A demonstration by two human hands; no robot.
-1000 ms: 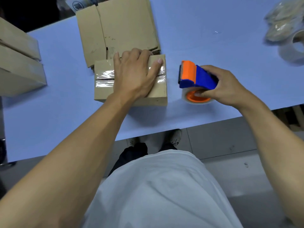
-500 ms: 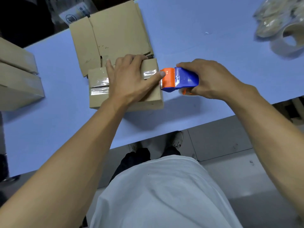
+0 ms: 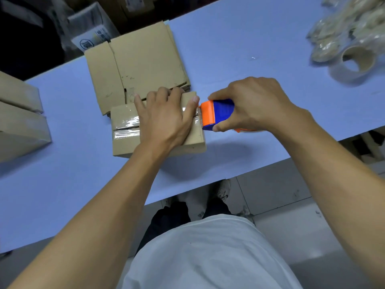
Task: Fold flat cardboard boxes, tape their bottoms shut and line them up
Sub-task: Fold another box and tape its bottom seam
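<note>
The folded box [image 3: 158, 130] sits bottom-up on the blue table [image 3: 229, 59], just in front of the stack of flat cardboard [image 3: 137, 61]. The left hand [image 3: 164, 119] lies spread flat on it, palm down, pinning it; the right hand [image 3: 252, 105] is wrapped around the tape dispenser [image 3: 216, 113], its orange nose touching the box's right edge. Shiny tape strips already cross the seam. An empty box like this is likely light and will skid under the dispenser's pull (hence the pinning palm), and its flaps probably give if pressed mid-panel, so hold near the stiffer edges
</note>
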